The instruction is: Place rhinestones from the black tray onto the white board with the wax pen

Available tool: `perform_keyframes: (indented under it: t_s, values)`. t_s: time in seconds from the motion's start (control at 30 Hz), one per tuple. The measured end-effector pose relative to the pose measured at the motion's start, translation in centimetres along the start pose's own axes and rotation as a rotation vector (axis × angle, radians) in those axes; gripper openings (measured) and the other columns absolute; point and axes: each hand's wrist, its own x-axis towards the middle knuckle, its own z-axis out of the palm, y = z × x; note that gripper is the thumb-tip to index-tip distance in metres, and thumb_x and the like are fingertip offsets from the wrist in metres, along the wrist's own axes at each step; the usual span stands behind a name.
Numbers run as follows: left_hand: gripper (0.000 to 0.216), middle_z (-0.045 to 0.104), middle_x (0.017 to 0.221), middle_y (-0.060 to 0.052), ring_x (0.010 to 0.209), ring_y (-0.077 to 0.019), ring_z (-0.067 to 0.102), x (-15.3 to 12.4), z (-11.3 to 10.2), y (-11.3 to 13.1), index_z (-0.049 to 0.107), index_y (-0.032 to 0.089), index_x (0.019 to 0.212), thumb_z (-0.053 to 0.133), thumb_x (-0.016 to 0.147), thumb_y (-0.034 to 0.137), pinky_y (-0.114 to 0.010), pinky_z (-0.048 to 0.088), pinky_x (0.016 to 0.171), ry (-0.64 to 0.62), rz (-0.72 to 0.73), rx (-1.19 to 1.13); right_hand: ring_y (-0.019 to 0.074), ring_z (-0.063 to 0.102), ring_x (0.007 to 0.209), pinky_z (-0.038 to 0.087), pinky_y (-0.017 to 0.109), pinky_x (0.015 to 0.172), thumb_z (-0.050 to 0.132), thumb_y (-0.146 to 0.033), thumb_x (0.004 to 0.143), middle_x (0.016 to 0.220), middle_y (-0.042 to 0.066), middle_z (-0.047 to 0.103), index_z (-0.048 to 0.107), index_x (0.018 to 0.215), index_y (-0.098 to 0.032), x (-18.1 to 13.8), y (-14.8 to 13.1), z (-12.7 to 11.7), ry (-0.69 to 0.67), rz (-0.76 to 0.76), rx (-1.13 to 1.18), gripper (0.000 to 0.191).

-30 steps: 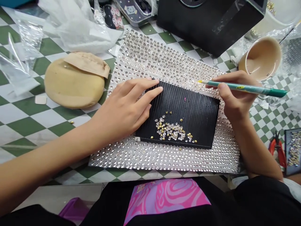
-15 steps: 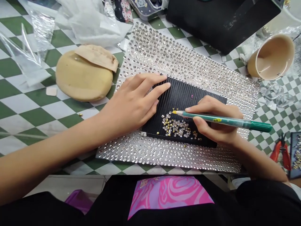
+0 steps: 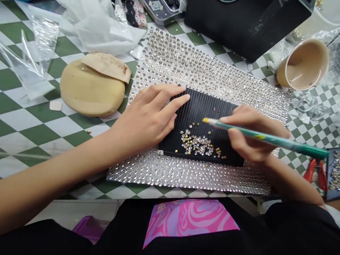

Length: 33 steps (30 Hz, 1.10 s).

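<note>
My left hand [image 3: 148, 115] lies flat with fingers stretched on the left end of a black ribbed tray [image 3: 202, 109]. The tray rests on a sheet covered in rows of clear rhinestones [image 3: 186, 67]. A small heap of loose silver and gold rhinestones [image 3: 198, 144] sits in the tray. My right hand [image 3: 251, 136] pinches a green pencil-like picker [image 3: 268, 139]. Its yellow tip hovers just above the heap, slightly blurred.
A tan round cushion [image 3: 91, 90] lies left of the sheet on the green-and-white checked tabletop [image 3: 39, 132]. A beige cup [image 3: 302, 65] lies tipped at the right, a black box [image 3: 244, 21] stands behind, red pliers [image 3: 315, 171] lie at the right edge, and plastic bags [image 3: 98, 28] crowd the back left.
My right hand brought the picker from the sheet's far right edge down over the tray, and its tip now lifts slightly above the loose stones. The left hand stays put.
</note>
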Motion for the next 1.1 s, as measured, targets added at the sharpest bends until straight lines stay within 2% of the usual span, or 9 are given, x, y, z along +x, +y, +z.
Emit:
perform_keyframes:
  t_s: [0.13,0.27,0.37,0.47,0.57,0.63,0.7,0.83,1.1]
  values:
    - [0.052,0.056,0.169,-0.013,0.158,-0.0342,0.056,0.0,0.0,0.1,0.042,0.024,0.163,0.041,0.111,0.020,-0.054,0.052,0.131,0.007,0.008,0.000,0.0188,0.075,0.065,0.052,0.034,0.049,0.076,-0.023,0.094,0.079,0.000,0.080,0.087,0.106,-0.030,0.4,2.6,-1.6,0.346,0.042,-0.090,0.017]
    - [0.058,0.056,0.169,-0.012,0.157,-0.0349,0.057,0.0,-0.2,0.1,0.038,0.028,0.166,0.043,0.110,0.018,-0.056,0.054,0.130,-0.007,0.001,-0.012,0.0201,0.077,0.066,0.062,0.037,0.057,0.079,-0.029,0.091,0.080,0.001,0.079,0.086,0.096,-0.027,0.6,5.8,-2.9,0.395,0.133,-0.141,0.009]
    - [0.060,0.056,0.170,-0.011,0.157,-0.0348,0.057,0.0,-0.3,0.1,0.037,0.031,0.167,0.043,0.109,0.017,-0.057,0.054,0.131,-0.016,-0.007,-0.017,0.0192,0.076,0.067,0.064,0.037,0.061,0.081,-0.032,0.093,0.081,0.001,0.081,0.085,0.098,-0.028,0.4,6.2,-3.1,0.311,0.157,-0.086,0.007]
    - [0.055,0.056,0.169,-0.012,0.158,-0.0347,0.057,-0.1,-0.5,0.4,0.038,0.026,0.165,0.041,0.110,0.016,-0.056,0.053,0.131,-0.017,-0.010,0.004,0.0214,0.078,0.075,0.065,0.039,0.064,0.079,-0.030,0.097,0.091,0.001,0.084,0.085,0.108,-0.033,0.6,3.9,-3.0,0.167,0.157,-0.050,0.013]
    - [0.051,0.057,0.169,-0.013,0.157,-0.0338,0.057,0.0,-0.6,0.8,0.040,0.021,0.162,0.038,0.111,0.015,-0.055,0.053,0.132,-0.021,-0.028,0.023,0.0210,0.077,0.078,0.063,0.038,0.063,0.075,-0.025,0.099,0.094,0.001,0.084,0.083,0.123,-0.039,1.0,0.5,-2.4,-0.104,0.183,-0.023,0.029]
    - [0.051,0.057,0.169,-0.012,0.158,-0.0333,0.056,0.0,-0.5,0.9,0.041,0.020,0.162,0.038,0.111,0.014,-0.055,0.052,0.132,-0.017,-0.043,0.024,0.0182,0.077,0.079,0.066,0.034,0.067,0.073,-0.022,0.101,0.098,0.001,0.084,0.080,0.130,-0.035,1.2,-1.0,-1.8,-0.274,0.167,0.001,0.033]
    - [0.052,0.057,0.169,-0.012,0.158,-0.0332,0.055,0.0,-0.5,0.8,0.041,0.022,0.163,0.039,0.110,0.015,-0.055,0.052,0.133,-0.016,-0.031,0.011,0.0149,0.077,0.081,0.065,0.029,0.071,0.068,-0.016,0.102,0.100,0.002,0.085,0.080,0.128,-0.028,1.2,-1.6,-1.2,-0.372,0.131,0.006,0.031]
    - [0.054,0.056,0.169,-0.011,0.158,-0.0325,0.056,0.0,-0.2,0.3,0.041,0.026,0.164,0.042,0.111,0.020,-0.053,0.052,0.133,-0.009,-0.004,-0.009,0.0126,0.073,0.074,0.062,0.026,0.069,0.064,-0.010,0.100,0.091,0.001,0.084,0.079,0.117,-0.025,0.9,-1.1,-0.4,-0.374,0.069,-0.026,0.027]
    - [0.053,0.055,0.170,-0.010,0.159,-0.0310,0.055,-0.2,-0.1,0.2,0.041,0.026,0.164,0.041,0.112,0.021,-0.050,0.049,0.134,0.004,-0.015,-0.011,0.0115,0.073,0.076,0.061,0.025,0.068,0.062,-0.009,0.102,0.092,0.002,0.084,0.077,0.117,-0.023,0.7,-0.8,-0.1,-0.373,0.039,-0.039,0.025]
